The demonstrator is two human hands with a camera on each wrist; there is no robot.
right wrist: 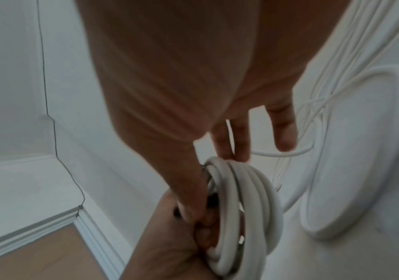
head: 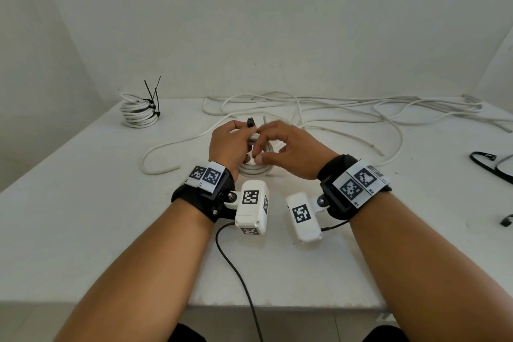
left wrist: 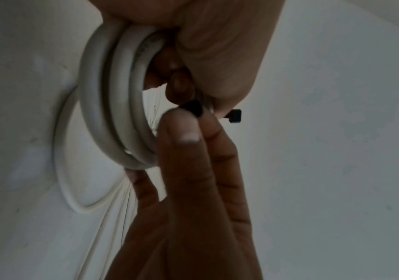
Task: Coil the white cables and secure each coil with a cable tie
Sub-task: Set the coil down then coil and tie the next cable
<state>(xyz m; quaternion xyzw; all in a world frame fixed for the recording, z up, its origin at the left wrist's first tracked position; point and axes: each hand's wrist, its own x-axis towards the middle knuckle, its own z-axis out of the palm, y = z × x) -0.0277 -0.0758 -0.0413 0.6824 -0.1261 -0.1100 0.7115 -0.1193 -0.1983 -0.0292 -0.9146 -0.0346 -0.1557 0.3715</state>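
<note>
While the left hand (head: 230, 144) grips the coil (head: 256, 168), the right hand (head: 288, 151) pinches the cable tie (left wrist: 192, 109).

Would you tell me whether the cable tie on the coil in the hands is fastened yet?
Not yet: the cable tie head sticks up free above the coil, its strap not threaded through.

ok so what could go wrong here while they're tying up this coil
1. The left hand alone grips the white cable coil; if that grip eases, the loops could spring apart before the black cable tie is closed.
2. The right hand pinches only the tie's end, so it may slip.
3. The coil's loose white cable tail trails across the table and could snag or drag.
</note>
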